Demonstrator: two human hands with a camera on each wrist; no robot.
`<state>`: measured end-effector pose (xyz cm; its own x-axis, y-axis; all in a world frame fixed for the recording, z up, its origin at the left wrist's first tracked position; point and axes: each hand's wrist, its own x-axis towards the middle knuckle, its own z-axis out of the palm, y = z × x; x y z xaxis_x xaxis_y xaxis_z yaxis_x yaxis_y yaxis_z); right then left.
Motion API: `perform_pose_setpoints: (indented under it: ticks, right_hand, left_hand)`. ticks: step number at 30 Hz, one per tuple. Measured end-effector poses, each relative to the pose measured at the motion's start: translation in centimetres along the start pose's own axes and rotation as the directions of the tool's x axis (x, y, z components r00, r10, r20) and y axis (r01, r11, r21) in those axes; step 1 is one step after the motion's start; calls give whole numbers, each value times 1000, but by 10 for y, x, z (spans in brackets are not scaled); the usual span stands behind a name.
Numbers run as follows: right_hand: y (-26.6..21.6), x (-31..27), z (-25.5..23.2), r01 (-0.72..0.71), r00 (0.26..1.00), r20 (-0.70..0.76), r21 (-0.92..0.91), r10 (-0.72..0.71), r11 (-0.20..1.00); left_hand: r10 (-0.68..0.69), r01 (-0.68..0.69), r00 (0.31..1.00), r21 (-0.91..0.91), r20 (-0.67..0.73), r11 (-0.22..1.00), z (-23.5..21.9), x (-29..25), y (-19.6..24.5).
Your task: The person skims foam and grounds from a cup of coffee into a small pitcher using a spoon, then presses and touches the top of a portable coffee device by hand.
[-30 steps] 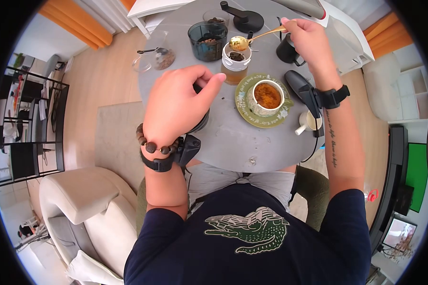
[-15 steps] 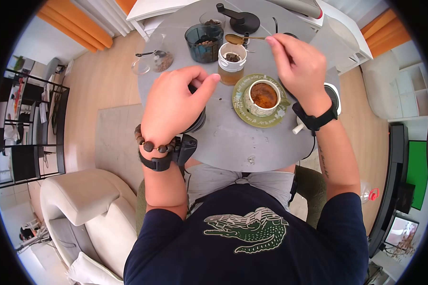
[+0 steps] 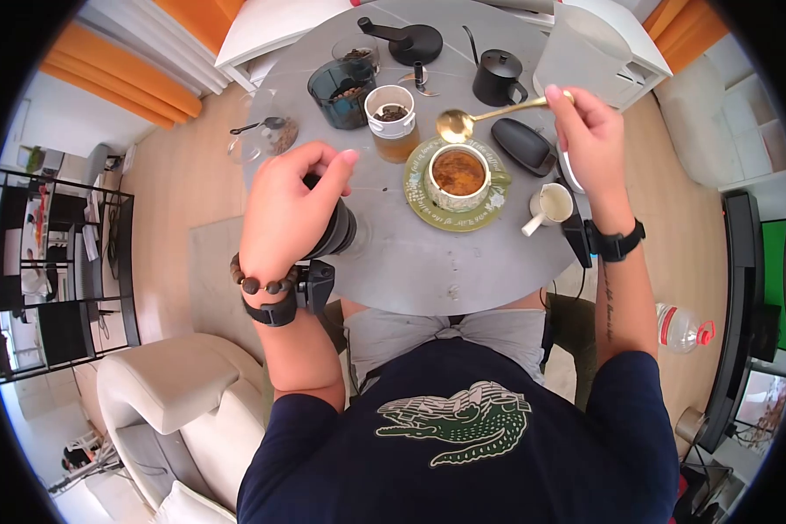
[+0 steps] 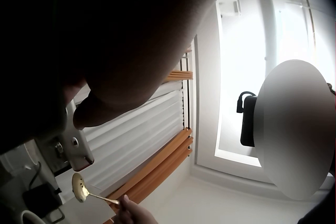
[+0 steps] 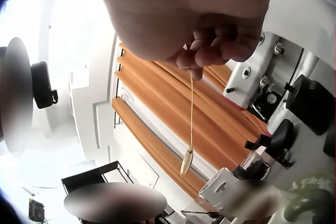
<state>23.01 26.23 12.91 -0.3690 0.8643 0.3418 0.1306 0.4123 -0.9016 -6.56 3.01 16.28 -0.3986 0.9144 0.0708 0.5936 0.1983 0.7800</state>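
My right hand [image 3: 589, 140] pinches the handle end of a gold spoon [image 3: 455, 125], its bowl held just behind a patterned cup [image 3: 458, 193] of brown, frothy-topped liquid on a green saucer [image 3: 425, 206]. The spoon [image 5: 187, 162] hangs below my curled fingers [image 5: 212, 50] in the right wrist view. Left of the cup stands a glass with amber liquid [image 3: 396, 147] and a white strainer [image 3: 393, 127] holding dark bits. My left hand [image 3: 293, 210] curls around the top of a black ribbed object [image 3: 336, 234]; its fingertips are partly hidden.
A small white pitcher [image 3: 551, 205] and black oblong case [image 3: 523, 146] lie right of the saucer. Behind are a black kettle [image 3: 498, 79], a dark container [image 3: 341, 98] and a black-handled device [image 3: 415, 45]. A glass with a dark spoon [image 3: 272, 123] sits left.
The spoon has moved from over the strainer toward the cup's back edge, with its bowl now facing the camera. The head view has shifted; my left hand keeps its hold on the black object.
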Motion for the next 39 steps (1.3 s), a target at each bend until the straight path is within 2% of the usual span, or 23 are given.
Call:
perform_pose_setpoints:
  ticks: [5,7,9,11,13,15,17,18,19,21,23,24,25,26,27,29,31,33,35,39]
  right_hand:
    - [9,-38,-13,77,993,-78,-164,-91,983]
    - [8,-50,-12,293,952,7,-328,-308,898]
    - [6,-58,-7,313,943,6,-345,-331,885]
    - [12,-65,-3,465,878,72,-361,-473,808]
    - [12,-75,-1,440,894,99,-390,-438,809]
    - [14,-83,2,602,787,170,-419,-593,680]
    - [14,-90,2,593,787,161,-465,-595,658]
    - [15,-91,1,597,780,142,-459,-609,658]
    - [16,-92,0,602,773,123,-453,-623,658]
    - [19,-92,-2,571,797,98,-447,-596,689]
    - [24,-92,-1,437,891,15,-292,-453,850]
    - [25,-92,-4,430,894,4,-290,-449,855]
    - [24,-90,-8,373,923,19,-290,-384,881]
    - [23,-88,-12,313,948,34,-292,-317,904]
    - [23,-87,-15,306,950,25,-290,-312,907]
    - [22,-86,-20,234,970,-6,-238,-243,943]
    - [24,-87,-23,203,976,-36,-228,-216,952]
    - [24,-88,-27,172,980,-64,-222,-191,960]
    - [25,-91,-29,129,978,-137,-176,-155,976]
    - [26,-95,-30,115,962,-233,-123,-141,986]
  left_hand:
    - [-44,45,998,-37,45,998,1,1,-3]
    - [-49,50,998,-38,32,998,2,1,-1]
    - [-55,56,998,-23,33,998,1,1,2]
    - [-33,33,999,-6,37,999,1,1,-1]
    - [-6,6,1000,6,26,1000,3,1,-4]
    - [29,-30,999,12,25,999,5,3,-3]
    - [35,-35,999,96,1,995,4,1,-1]
    - [85,-79,996,179,-22,981,5,0,1]
    - [92,-89,996,183,-10,979,5,2,2]
    - [254,-158,960,527,-115,835,4,4,4]
    - [218,-133,969,508,-112,851,8,1,21]
    - [367,-207,921,631,-133,748,6,-1,31]
    - [511,-260,850,740,-130,620,6,-3,40]
    - [575,-316,804,709,-153,630,13,-6,49]
    - [578,-323,803,711,-142,624,24,-11,56]
    - [426,-308,897,520,-122,797,51,-27,70]
    - [359,-321,933,495,19,808,94,-45,86]
    - [290,-338,941,439,174,833,136,-56,90]
    - [239,-320,944,465,226,825,170,-61,85]
    - [239,-290,957,498,165,817,225,-59,82]
